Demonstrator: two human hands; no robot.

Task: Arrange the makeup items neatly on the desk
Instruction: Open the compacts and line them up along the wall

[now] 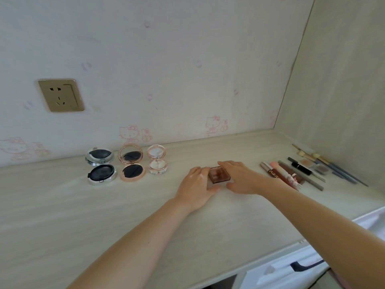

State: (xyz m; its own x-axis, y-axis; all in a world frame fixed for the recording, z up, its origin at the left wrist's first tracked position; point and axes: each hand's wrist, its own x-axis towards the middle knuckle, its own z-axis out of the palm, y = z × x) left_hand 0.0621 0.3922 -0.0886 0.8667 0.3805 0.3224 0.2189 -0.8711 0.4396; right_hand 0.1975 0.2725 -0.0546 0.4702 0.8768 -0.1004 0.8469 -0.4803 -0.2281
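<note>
Both hands on small brown eyeshadow palette [219, 174], mid-desk toward back edge. Left hand [196, 185] and right hand [239, 177] flank it, fingers held together, fairly straight, pressing its sides, thumbs at near edge. Looks like squaring it up. Done, by look: three open compacts, silver [100, 166], rose-gold [131, 162], clear pink [157, 162], in row near desk [104, 215] back edge. Left: lip tubes, pencils, brushes [312, 168] lie loosely at right end.

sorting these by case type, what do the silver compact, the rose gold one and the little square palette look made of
Silver compact: likely chrome-finished plastic or metal; its rim gleams like a mirror.
Rose gold compact: metallic pink-gold finish, probably coated plastic, with a mirror in the lid.
Square palette: seemingly clear tinted plastic; brown pans show through.
</note>
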